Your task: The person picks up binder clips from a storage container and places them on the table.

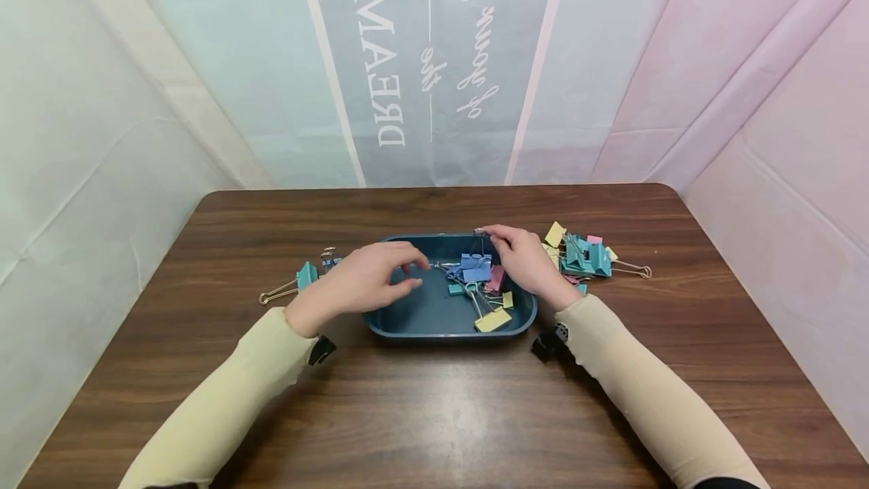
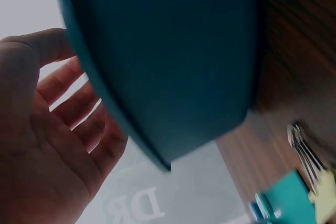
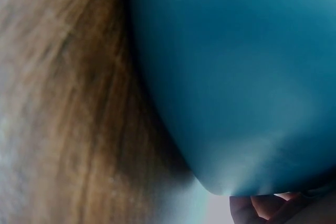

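Observation:
A dark blue tray (image 1: 424, 313) stands on the table, its right half holding several binder clips. Over its left end my left hand (image 1: 363, 279) hovers with loosely bent fingers and nothing in them; the left wrist view shows the palm (image 2: 58, 140) beside the tray's outer wall (image 2: 173, 66). At the tray's far right rim, my right hand (image 1: 529, 262) pinches the wire handle of a blue binder clip (image 1: 476, 259), which hangs over the pile. A yellow binder clip (image 1: 492, 320) and a pink one (image 1: 495, 278) lie below. Most right fingers (image 3: 270, 208) are hidden behind the tray in the right wrist view.
Right of the tray lies a heap of teal binder clips (image 1: 589, 256) with yellow and pink ones. A teal binder clip (image 1: 308, 275) and others lie to the left, partly behind the left hand. Fabric walls (image 1: 434, 164) enclose the wooden table (image 1: 448, 413).

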Available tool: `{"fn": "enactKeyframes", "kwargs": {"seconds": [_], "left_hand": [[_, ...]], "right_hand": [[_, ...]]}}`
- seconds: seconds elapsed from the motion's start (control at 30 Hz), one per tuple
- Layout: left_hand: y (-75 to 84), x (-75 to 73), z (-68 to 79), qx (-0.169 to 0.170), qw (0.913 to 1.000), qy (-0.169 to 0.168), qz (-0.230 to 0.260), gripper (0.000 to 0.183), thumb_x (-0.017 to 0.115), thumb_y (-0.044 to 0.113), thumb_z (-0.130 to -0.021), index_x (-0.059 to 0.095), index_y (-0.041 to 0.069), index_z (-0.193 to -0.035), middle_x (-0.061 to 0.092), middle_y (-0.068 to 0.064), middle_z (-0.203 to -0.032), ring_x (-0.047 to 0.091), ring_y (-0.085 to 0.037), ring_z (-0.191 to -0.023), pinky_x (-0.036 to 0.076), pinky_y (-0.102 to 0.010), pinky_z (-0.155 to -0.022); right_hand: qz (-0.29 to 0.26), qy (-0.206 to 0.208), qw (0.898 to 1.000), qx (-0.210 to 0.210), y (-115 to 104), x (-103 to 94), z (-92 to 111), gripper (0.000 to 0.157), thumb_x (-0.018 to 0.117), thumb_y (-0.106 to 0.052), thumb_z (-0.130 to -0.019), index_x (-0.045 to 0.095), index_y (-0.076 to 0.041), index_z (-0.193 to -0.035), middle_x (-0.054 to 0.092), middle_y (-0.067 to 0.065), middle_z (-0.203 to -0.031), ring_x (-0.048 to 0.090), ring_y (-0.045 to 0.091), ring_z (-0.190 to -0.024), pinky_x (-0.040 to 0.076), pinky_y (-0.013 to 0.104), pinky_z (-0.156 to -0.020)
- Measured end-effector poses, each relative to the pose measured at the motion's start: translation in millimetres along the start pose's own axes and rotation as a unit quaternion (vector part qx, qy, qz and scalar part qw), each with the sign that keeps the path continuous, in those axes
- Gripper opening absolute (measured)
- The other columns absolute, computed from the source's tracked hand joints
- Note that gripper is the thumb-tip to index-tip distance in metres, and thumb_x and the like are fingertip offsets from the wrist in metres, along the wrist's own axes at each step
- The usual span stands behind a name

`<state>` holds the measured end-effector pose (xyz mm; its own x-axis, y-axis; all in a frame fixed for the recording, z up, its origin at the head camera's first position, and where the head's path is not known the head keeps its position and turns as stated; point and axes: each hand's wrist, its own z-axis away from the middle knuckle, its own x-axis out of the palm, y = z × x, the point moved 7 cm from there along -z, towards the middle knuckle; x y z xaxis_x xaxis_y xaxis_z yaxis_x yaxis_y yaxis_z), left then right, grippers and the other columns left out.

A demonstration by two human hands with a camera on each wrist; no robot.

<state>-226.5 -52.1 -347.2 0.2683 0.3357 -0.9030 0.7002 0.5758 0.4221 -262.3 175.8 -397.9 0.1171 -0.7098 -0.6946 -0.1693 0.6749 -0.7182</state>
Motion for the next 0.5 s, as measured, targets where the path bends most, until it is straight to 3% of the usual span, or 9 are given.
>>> {"fn": "enactKeyframes", "kwargs": {"seconds": [0.2,0.37,0.5], "left_hand": [[4.3,18.5,-24.2,-0.005,0.9995,-0.031,-0.001,0.033,0.069,0.024,-0.095,0.065,0.014,-0.126,0.065,-0.001,-0.122,0.062,-0.018,-0.104,0.051,-0.036,-0.089],[5.7,31.6,-41.6,-0.016,0.9997,-0.019,-0.008,0.032,0.069,0.027,-0.094,0.065,0.015,-0.124,0.065,0.001,-0.120,0.062,-0.015,-0.103,0.051,-0.034,-0.088],[2.8,38.3,-51.1,-0.032,0.9992,-0.006,-0.024,0.031,0.069,0.029,-0.094,0.066,0.018,-0.123,0.065,0.003,-0.118,0.060,-0.012,-0.099,0.052,-0.033,-0.084]], "right_hand": [[0.000,-0.010,1.000,0.006,0.2,0.8,0.4,0.034,0.044,-0.016,-0.108,0.059,-0.018,-0.138,0.062,0.013,-0.094,0.042,0.021,-0.044,0.040,0.033,-0.048],[0.000,-0.011,1.000,0.007,-0.2,0.9,0.1,0.034,0.045,-0.016,-0.107,0.059,-0.016,-0.139,0.064,0.013,-0.106,0.044,0.021,-0.046,0.040,0.034,-0.050],[0.003,-0.011,1.000,0.005,-0.8,0.9,0.3,0.034,0.045,-0.016,-0.107,0.059,-0.017,-0.138,0.064,0.013,-0.101,0.044,0.021,-0.047,0.041,0.034,-0.051]]}}
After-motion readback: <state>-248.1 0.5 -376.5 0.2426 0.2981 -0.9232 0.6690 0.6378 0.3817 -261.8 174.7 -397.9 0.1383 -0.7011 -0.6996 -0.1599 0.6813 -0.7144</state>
